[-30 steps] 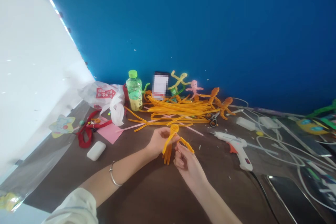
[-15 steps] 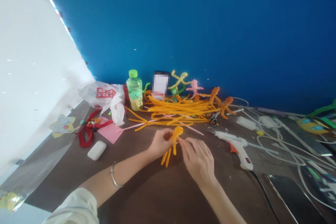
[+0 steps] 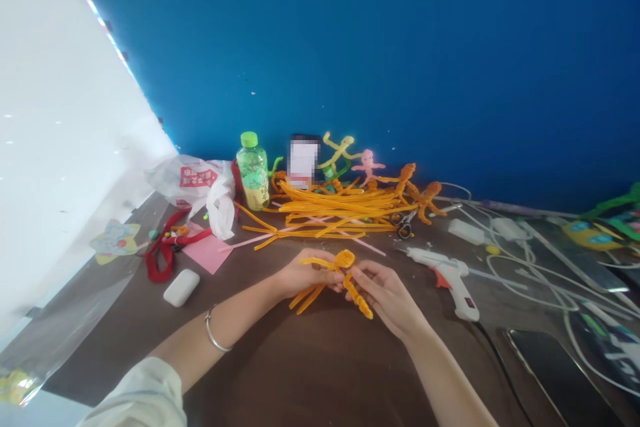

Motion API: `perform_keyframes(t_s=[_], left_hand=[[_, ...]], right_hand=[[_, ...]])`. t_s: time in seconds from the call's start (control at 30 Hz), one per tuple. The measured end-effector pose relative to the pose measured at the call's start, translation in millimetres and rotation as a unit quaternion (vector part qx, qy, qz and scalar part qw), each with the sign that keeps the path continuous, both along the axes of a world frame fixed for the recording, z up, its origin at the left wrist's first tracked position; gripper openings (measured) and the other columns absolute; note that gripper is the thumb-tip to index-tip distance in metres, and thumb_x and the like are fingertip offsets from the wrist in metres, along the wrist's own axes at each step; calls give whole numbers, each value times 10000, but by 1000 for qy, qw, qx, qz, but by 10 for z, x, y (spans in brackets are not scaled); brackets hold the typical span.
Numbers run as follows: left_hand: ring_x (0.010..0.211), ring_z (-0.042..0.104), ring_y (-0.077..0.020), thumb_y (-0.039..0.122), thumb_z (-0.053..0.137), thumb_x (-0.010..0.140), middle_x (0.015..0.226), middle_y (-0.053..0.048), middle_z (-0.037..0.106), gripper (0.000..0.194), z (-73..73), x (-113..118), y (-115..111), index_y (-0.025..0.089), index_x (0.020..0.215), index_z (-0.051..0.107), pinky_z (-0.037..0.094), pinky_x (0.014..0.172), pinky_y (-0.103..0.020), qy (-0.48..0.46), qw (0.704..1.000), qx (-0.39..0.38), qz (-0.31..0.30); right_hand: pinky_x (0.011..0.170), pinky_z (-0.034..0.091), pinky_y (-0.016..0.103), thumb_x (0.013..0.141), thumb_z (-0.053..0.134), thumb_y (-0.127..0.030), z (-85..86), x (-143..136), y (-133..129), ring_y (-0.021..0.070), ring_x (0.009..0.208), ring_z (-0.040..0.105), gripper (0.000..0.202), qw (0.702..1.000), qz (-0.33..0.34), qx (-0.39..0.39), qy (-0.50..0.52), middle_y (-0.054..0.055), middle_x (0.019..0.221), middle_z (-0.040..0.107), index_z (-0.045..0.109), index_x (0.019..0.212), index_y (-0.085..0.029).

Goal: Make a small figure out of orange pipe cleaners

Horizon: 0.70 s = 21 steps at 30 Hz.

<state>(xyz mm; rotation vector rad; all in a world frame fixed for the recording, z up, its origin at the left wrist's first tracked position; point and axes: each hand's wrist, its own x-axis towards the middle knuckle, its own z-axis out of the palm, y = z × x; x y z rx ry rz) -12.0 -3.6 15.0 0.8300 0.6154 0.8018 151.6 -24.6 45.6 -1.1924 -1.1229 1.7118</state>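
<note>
An orange pipe-cleaner figure [image 3: 345,259] with a rounded, coiled head is held between both hands above the dark table. My left hand [image 3: 310,271] pinches it just below the head, and straight orange stems stick out past the fingers to the left and down. My right hand [image 3: 384,288] has its thumb and fingers closed on the figure's right side, where a thick twisted limb [image 3: 361,300] points down and right. Behind the hands lies a pile of orange pipe cleaners [image 3: 340,203].
A green-capped bottle [image 3: 254,173], plastic bag [image 3: 200,187] and small pipe-cleaner figures stand at the back. A white case [image 3: 181,287] and pink paper [image 3: 210,253] lie left; scissors [image 3: 404,227], a glue gun [image 3: 453,280], cables and a phone [image 3: 560,373] lie right.
The figure has been turned, so a twisted limb now shows at its right and the straight stems point further left. My right hand's fingers have rotated around it.
</note>
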Motion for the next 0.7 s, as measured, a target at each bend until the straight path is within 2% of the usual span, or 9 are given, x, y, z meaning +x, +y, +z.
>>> perform_keyframes(t_s=[0.27,0.47,0.6,0.7], left_hand=[[545,587,-110,251,790,504,629,-23,624,384,-38,-13,19,113,806,598,462,595,-250,-48,998,-32,-2],[531,565,-92,252,789,509,598,-14,604,367,-35,-25,20,107,791,605,454,594,-234,-53,997,-47,-15],[608,581,-111,317,755,561,647,-25,598,342,-14,1,2,102,787,615,456,662,-261,-50,998,-40,0],[614,568,-111,377,695,627,643,-34,589,313,-17,26,0,83,705,619,443,657,-256,-47,998,-7,30]], right_hand=[[440,391,233,671,658,-410,-161,-108,-44,128,477,495,239,985,-92,128,-75,18,559,578,618,667,-175],[430,317,204,757,594,-363,-286,-212,-118,84,452,412,204,981,-124,144,-29,-25,508,495,578,677,-176],[482,378,226,778,569,-369,-317,-242,-146,104,507,478,196,978,-159,134,2,1,594,560,574,738,-178],[553,439,263,778,569,-371,-289,-229,-136,129,579,539,193,975,-170,141,22,30,691,604,576,791,-178]])
